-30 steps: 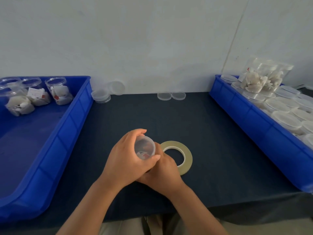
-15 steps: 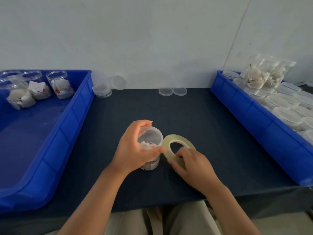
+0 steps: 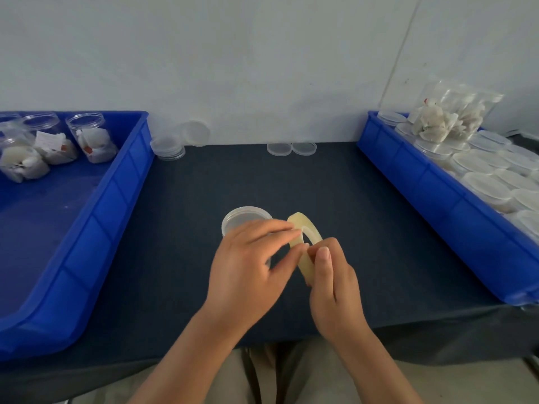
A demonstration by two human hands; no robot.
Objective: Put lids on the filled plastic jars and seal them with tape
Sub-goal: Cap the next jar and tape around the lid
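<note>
Bench stock as I read it on my feed:

- Tape roll [image 3: 302, 225]: 1, held up on edge just right of the jar. The right hand [image 3: 335, 287] grips its lower arc. The left hand [image 3: 248, 272] reaches across, with thumb and fingertips pinching the roll's near rim; this contact is blurred.
- Lidded jar [image 3: 246, 218]: 1, upright at mid-table [image 3: 320, 185]. The left hand hides its lower body from me.
- Left blue bin [image 3: 116, 193]: 4 open filled jars [image 3: 90, 138] in the far corner, 1 of them cut off by the frame edge.
- Loose lids: 1 short stack [image 3: 167, 145] by the wall, 1 lid leaning on the wall [image 3: 196, 133], and 2 flat lids [image 3: 279, 149] side by side at the table's back.
- Right blue bin [image 3: 423, 185]: packed with lidded jars, too many and too overlapped for me to count.
- Clear bag [image 3: 449, 115]: 1, lying on top at the bin's far end.
</note>
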